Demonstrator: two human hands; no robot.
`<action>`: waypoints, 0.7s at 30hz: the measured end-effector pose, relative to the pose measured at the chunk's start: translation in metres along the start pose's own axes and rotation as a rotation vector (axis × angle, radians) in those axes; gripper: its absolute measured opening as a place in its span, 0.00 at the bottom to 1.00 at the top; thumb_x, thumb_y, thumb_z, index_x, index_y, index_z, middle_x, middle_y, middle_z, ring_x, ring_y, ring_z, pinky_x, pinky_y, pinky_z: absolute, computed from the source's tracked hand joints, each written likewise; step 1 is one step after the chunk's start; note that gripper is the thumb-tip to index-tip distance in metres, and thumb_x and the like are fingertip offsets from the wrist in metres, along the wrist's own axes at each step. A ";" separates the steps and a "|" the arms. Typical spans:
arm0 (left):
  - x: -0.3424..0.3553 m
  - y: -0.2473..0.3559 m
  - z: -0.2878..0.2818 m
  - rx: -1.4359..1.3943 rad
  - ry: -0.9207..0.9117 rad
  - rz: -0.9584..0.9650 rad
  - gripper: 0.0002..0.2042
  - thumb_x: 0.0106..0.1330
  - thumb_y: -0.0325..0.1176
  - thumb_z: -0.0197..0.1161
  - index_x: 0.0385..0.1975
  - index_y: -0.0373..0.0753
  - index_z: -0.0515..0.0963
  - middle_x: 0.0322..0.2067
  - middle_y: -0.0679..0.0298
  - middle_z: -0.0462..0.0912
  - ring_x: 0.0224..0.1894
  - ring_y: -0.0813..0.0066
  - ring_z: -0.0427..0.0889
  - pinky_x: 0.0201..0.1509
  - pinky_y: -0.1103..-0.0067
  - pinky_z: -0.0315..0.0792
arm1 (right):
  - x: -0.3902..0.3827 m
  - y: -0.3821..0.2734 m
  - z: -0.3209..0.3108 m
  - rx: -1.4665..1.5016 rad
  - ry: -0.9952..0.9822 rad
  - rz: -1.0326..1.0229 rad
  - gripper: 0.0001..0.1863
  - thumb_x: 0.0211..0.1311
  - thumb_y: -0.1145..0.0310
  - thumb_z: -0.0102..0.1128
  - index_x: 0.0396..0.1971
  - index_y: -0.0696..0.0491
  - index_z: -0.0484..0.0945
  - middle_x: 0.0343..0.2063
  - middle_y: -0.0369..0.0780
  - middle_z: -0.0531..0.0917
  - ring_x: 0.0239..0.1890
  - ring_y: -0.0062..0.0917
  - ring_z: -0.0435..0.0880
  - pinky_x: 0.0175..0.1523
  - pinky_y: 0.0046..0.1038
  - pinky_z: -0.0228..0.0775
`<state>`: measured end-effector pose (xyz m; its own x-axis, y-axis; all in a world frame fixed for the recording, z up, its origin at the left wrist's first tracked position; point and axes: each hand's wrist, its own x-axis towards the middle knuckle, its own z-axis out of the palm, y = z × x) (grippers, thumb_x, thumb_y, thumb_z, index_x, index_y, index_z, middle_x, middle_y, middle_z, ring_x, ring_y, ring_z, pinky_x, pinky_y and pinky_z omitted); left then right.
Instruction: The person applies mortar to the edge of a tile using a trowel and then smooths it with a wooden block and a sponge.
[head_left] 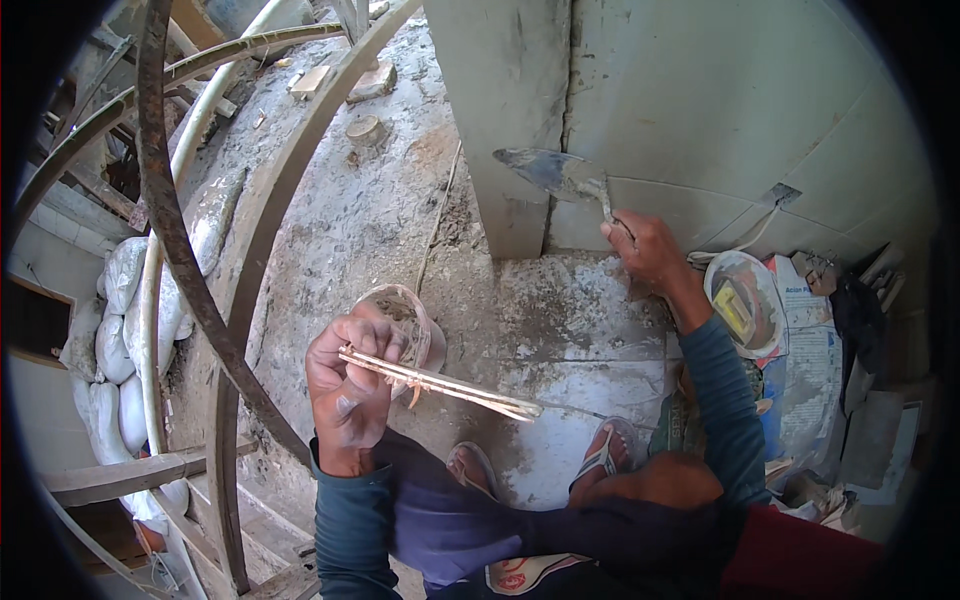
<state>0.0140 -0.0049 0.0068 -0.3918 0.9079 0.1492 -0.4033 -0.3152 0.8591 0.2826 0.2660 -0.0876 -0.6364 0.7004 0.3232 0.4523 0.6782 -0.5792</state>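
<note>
In my left hand [345,375], a thin, pale split strip [460,390], apparently wood, is pinched between the fingers and thumb and points to the right. Just behind that hand, a pinkish bucket [434,350] with grey mortar inside stands on the ground; the hand covers part of it. My right hand [648,255] is wrapped round the handle of a trowel [550,170]. The trowel's pointed blade aims left, in front of the large grey-green wall panels [690,90]; whether it touches them I cannot tell.
Wooden and metal poles [255,240] cross the left side. White sacks [120,350] are piled beyond them. At right, a white bucket [745,300] holds a yellow item, beside printed sacks [805,350] and debris. A concrete post [510,120] stands ahead; loose bricks [372,82] lie farther off.
</note>
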 end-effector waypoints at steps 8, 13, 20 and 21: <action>0.001 -0.006 0.003 0.021 -0.004 0.021 0.20 0.45 0.38 0.76 0.27 0.42 0.68 0.27 0.69 0.64 0.32 0.75 0.66 0.38 0.80 0.59 | -0.033 0.042 0.037 -0.414 -0.091 -0.100 0.20 0.65 0.56 0.53 0.34 0.61 0.79 0.32 0.55 0.82 0.36 0.50 0.81 0.42 0.45 0.73; 0.004 -0.010 0.003 -0.005 0.004 0.000 0.19 0.44 0.36 0.75 0.27 0.41 0.68 0.27 0.69 0.63 0.32 0.75 0.65 0.38 0.80 0.59 | 0.008 -0.020 -0.036 -0.295 0.147 -0.151 0.17 0.63 0.59 0.58 0.34 0.61 0.80 0.29 0.51 0.83 0.32 0.48 0.82 0.39 0.41 0.75; 0.003 -0.003 0.002 -0.028 0.015 -0.010 0.20 0.41 0.35 0.74 0.27 0.42 0.67 0.28 0.69 0.64 0.33 0.74 0.65 0.39 0.79 0.59 | 0.020 -0.031 -0.053 -0.060 0.021 -0.041 0.15 0.64 0.63 0.59 0.32 0.63 0.77 0.23 0.52 0.77 0.28 0.50 0.76 0.34 0.41 0.68; 0.005 -0.004 0.002 -0.033 -0.001 -0.003 0.20 0.41 0.35 0.74 0.27 0.43 0.67 0.28 0.69 0.64 0.33 0.74 0.66 0.39 0.79 0.59 | 0.014 -0.013 -0.036 -0.064 -0.033 -0.030 0.15 0.64 0.62 0.58 0.31 0.63 0.77 0.23 0.53 0.77 0.28 0.51 0.76 0.35 0.42 0.68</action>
<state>0.0159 0.0012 0.0051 -0.3895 0.9091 0.1475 -0.4315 -0.3216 0.8428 0.2908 0.2748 -0.0486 -0.6702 0.6723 0.3144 0.4710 0.7127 -0.5199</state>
